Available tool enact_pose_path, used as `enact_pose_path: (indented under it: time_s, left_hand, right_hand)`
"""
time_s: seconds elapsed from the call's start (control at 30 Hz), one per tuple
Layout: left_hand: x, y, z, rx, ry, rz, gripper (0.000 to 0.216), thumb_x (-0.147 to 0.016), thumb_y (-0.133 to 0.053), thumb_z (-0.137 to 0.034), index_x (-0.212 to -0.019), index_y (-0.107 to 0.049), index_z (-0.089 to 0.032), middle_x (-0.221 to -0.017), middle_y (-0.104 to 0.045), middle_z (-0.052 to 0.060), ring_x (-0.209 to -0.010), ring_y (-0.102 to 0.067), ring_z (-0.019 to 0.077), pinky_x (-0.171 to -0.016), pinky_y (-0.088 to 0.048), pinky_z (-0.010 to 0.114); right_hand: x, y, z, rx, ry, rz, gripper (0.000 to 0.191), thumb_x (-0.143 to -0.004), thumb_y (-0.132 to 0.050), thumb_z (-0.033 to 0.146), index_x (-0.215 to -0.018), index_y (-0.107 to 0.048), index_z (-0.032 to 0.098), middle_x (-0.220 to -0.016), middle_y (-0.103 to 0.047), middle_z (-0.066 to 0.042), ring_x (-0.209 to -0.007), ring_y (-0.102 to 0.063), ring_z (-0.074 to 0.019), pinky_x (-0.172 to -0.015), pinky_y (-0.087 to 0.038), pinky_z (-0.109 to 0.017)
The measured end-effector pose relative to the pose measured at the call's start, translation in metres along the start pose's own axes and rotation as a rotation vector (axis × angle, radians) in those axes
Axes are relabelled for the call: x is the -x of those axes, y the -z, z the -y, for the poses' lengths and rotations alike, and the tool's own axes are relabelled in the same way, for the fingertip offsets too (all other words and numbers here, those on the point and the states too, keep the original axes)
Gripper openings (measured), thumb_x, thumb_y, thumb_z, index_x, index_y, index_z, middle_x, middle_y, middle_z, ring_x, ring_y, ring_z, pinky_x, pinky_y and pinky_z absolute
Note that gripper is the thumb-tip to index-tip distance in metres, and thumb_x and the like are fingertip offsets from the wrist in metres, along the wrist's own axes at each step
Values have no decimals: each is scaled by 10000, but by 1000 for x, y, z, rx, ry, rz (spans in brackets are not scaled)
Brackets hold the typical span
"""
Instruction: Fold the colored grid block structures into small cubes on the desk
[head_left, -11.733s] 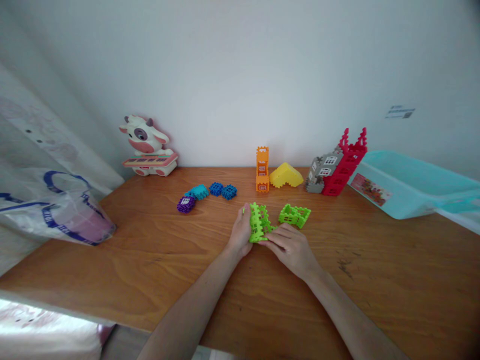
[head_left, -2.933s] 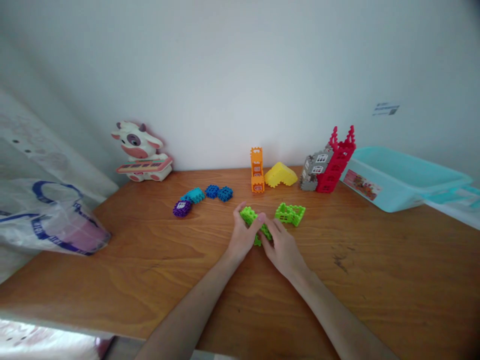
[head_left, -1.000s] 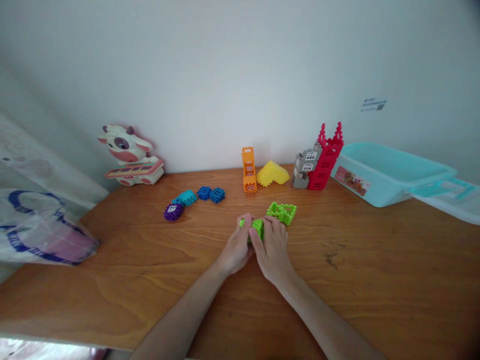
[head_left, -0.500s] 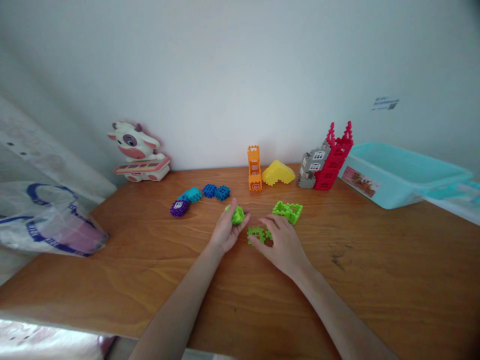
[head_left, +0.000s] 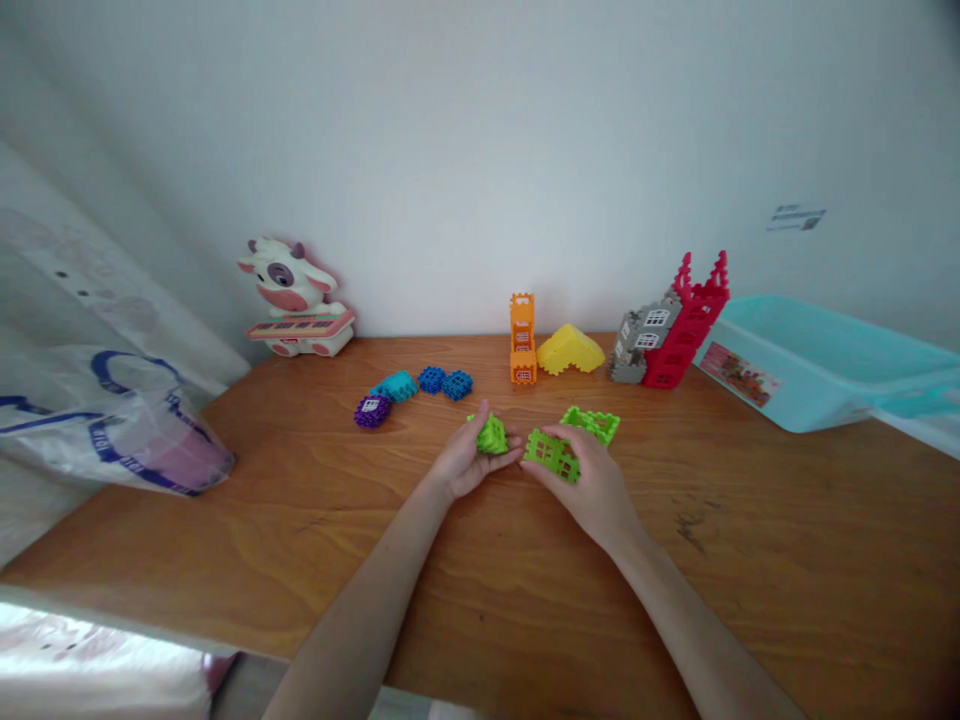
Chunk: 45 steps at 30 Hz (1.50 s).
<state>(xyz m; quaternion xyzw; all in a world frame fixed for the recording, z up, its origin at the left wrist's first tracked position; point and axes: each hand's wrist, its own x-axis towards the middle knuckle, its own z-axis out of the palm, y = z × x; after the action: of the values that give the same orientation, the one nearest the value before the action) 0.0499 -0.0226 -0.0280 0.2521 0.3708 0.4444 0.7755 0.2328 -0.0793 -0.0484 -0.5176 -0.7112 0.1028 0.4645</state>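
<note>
My left hand (head_left: 466, 462) is closed around a small lime-green block piece (head_left: 492, 436), held just above the wooden table (head_left: 262, 520). My right hand (head_left: 589, 482) grips a flat lime-green lattice panel (head_left: 552, 453) with window holes, tilted toward the left hand. The two pieces are a short gap apart. Just behind the right hand lies another lime-green open frame assembly (head_left: 596, 423) on the table.
Purple, teal and blue blocks (head_left: 412, 391) lie left of centre. An orange tower (head_left: 523, 338), a yellow roof piece (head_left: 570, 350) and a grey and red building (head_left: 671, 325) stand by the wall. A cow toy (head_left: 296, 297) is at back left, a teal bin (head_left: 825, 365) at right, a plastic bag (head_left: 112, 420) at left.
The single green assembly held by both hands has come apart: the left hand holds a small chunk, and the right has lifted the flat panel off the table.
</note>
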Motion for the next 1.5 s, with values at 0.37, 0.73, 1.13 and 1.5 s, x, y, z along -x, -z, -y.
enact_pose_path:
  time_s: [0.37,0.73,1.13,1.5]
  left_hand:
    - [9,-8,18,-86,89,254,341,-863,-664,-469,-974,-625,-149,-903,-686,64,-782,-689,162,-694,-615,302]
    - [9,-8,15,-90,178,282,358,-955,-526,-441,-1033,-651,-115,-930,-726,108,-807,-720,170,-765,-614,304]
    - [14,-13,29,-160,182,338,338,-877,-662,-415,-1125,-633,-187,-1056,-713,93,-867,-710,185,-752,-623,350]
    - [-2,-4,2,143,155,9,246,-956,-541,-356,-925,-607,-121,-881,-709,100,-733,-710,141,-703,-623,245]
  right_hand:
    - [4,-4,16,-150,32,-15,378,-896,-636,453,-1199,-558,240,-1144,-677,-100,-1021,-667,-255,-872,-560,-407]
    - [2,-1,16,-234,-112,-102,254,-1010,-432,373,-983,-631,218,-874,-708,-47,-805,-678,-195,-749,-532,-314]
    - [-1,-6,14,-113,-51,-132,133,-985,-490,315,-1019,-572,217,-974,-629,-74,-900,-600,-214,-797,-492,-348]
    - [4,5,6,449,-10,191,274,-843,-683,372,-1012,-654,159,-1029,-670,-142,-974,-606,-339,-865,-513,-485]
